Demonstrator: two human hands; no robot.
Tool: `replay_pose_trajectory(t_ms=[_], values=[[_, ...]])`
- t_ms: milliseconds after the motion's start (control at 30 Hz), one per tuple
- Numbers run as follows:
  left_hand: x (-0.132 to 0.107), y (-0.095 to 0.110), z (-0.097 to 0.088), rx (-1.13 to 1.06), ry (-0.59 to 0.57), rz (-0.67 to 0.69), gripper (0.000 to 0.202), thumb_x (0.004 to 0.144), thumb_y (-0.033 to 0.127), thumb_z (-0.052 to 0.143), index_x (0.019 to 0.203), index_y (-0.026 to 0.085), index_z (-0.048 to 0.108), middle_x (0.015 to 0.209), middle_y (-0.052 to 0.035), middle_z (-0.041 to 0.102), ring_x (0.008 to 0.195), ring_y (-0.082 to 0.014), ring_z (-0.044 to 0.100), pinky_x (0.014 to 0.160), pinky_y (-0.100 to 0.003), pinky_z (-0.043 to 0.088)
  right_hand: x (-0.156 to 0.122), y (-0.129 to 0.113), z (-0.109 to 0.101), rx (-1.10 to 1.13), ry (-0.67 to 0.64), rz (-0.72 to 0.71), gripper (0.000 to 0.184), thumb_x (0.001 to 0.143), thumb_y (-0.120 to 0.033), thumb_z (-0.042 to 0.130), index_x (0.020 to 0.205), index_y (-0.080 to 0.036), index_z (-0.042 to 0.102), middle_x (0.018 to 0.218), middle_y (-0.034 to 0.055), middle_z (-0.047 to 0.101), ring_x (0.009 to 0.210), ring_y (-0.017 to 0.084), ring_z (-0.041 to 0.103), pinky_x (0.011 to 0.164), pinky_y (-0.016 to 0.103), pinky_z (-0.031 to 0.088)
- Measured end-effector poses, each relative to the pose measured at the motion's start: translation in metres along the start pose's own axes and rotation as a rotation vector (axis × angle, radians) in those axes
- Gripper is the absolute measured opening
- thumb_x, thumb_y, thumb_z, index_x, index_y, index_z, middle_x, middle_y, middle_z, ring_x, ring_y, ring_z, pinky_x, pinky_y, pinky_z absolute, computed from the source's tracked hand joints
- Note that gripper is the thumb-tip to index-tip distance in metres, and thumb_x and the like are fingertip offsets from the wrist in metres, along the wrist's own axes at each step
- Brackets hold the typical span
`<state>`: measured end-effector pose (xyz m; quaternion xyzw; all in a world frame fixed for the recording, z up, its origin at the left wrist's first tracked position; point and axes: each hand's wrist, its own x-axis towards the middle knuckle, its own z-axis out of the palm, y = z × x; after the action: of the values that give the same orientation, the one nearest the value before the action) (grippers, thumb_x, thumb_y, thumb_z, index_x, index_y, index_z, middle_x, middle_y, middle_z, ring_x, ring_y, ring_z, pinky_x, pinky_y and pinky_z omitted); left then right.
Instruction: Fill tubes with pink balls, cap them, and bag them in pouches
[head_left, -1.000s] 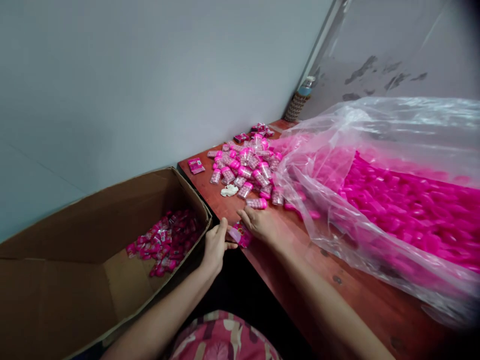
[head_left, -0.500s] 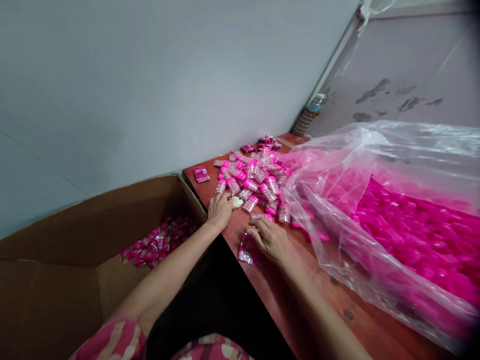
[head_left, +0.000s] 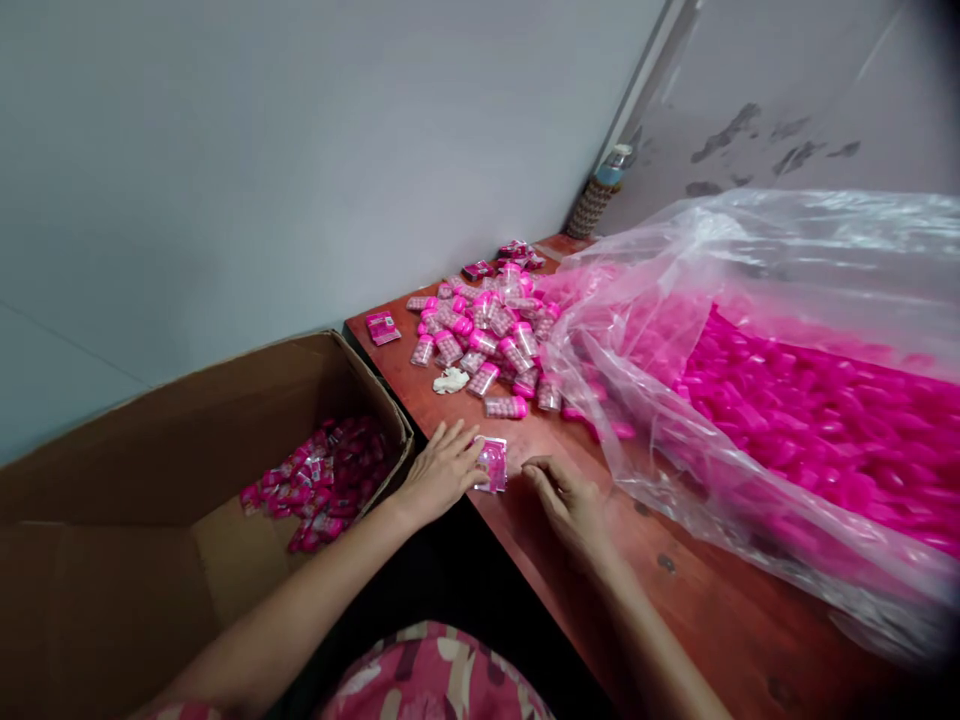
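Note:
My left hand (head_left: 444, 470) lies at the table edge with its fingers stretched out and spread. Its thumb and fingertips touch the left side of a small pink printed packet (head_left: 493, 464) with a silvery clear edge. Just right of the packet, apart from it, is my right hand (head_left: 568, 500), its fingers curled in; whether anything is inside them is hidden. Beyond both hands lies a crumpled white wad (head_left: 451, 380). Beside it is a heap of small clear jars (head_left: 484, 379) with pink lids and pale pink beads inside.
An open cardboard box (head_left: 225, 380) on the left holds many pink packets (head_left: 315, 480). A large clear plastic bag (head_left: 600, 375) of bright pink pieces (head_left: 817, 440) covers the right of the red table (head_left: 675, 610). At the back are another packet (head_left: 382, 327) and a bottle (head_left: 598, 192).
My left hand has let go of the white wad and come nearer, onto the packet. My right hand has left the jar by the packet and moved toward me. The view has shifted slightly.

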<state>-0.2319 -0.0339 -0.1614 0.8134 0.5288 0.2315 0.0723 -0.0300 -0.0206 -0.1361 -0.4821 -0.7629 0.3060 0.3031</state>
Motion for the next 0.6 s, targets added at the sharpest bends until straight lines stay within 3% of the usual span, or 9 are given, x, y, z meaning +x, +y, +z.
replay_pose_trajectory(t_ms=[133,233,333,400,500,600], values=[[-0.006,0.000,0.012,-0.010,0.067,-0.065,0.033,0.083,0.032,0.046,0.109,0.016,0.056,0.123,-0.0097,0.050,0.122,-0.0253,0.034,0.101,-0.048,0.025,-0.008,-0.003,0.002,0.038,-0.003,0.034,0.018,0.083,-0.031,0.045,0.079,-0.020,0.058,0.074,0.0025,0.062,0.070,0.018,0.058,0.065,0.028,0.043],[-0.006,0.001,0.015,-0.045,0.151,-0.051,0.030,0.083,0.029,0.046,0.108,0.017,0.057,0.122,-0.0091,0.052,0.121,-0.0251,0.036,0.100,-0.049,0.027,-0.006,-0.006,0.008,0.148,0.082,0.102,0.016,0.081,-0.032,0.047,0.082,-0.020,0.058,0.079,0.0035,0.062,0.074,0.018,0.057,0.067,0.029,0.043],[-0.006,0.010,0.011,-0.106,0.211,-0.030,0.031,0.083,0.027,0.046,0.112,0.021,0.054,0.123,-0.0076,0.051,0.122,-0.0243,0.035,0.100,-0.050,0.028,0.001,-0.012,0.018,0.419,0.130,0.193,0.025,0.075,-0.032,0.057,0.097,-0.020,0.053,0.088,0.0042,0.061,0.078,0.018,0.058,0.068,0.029,0.045],[-0.006,0.019,0.005,-0.188,0.233,-0.031,0.032,0.083,0.027,0.047,0.114,0.023,0.053,0.124,-0.0066,0.050,0.122,-0.0237,0.035,0.100,-0.049,0.029,0.007,-0.017,0.023,0.622,0.094,0.239,0.033,0.072,-0.032,0.061,0.101,-0.021,0.049,0.080,0.0016,0.061,0.070,0.016,0.058,0.063,0.028,0.045],[-0.009,0.030,-0.010,-0.394,0.256,-0.143,0.042,0.079,0.032,0.053,0.119,0.022,0.048,0.123,-0.0080,0.051,0.116,-0.0229,0.043,0.097,-0.042,0.036,0.013,-0.024,0.024,0.771,0.106,0.306,0.032,0.069,-0.030,0.064,0.096,-0.021,0.049,0.063,-0.0043,0.056,0.054,0.011,0.053,0.053,0.023,0.041],[-0.029,0.031,-0.021,-0.581,0.288,-0.340,0.045,0.079,0.034,0.053,0.120,0.020,0.045,0.116,-0.0091,0.056,0.100,-0.0204,0.056,0.086,-0.034,0.046,0.016,-0.026,0.019,0.787,0.130,0.351,0.034,0.065,-0.029,0.067,0.094,-0.019,0.051,0.059,-0.0057,0.053,0.049,0.008,0.048,0.050,0.020,0.037]])
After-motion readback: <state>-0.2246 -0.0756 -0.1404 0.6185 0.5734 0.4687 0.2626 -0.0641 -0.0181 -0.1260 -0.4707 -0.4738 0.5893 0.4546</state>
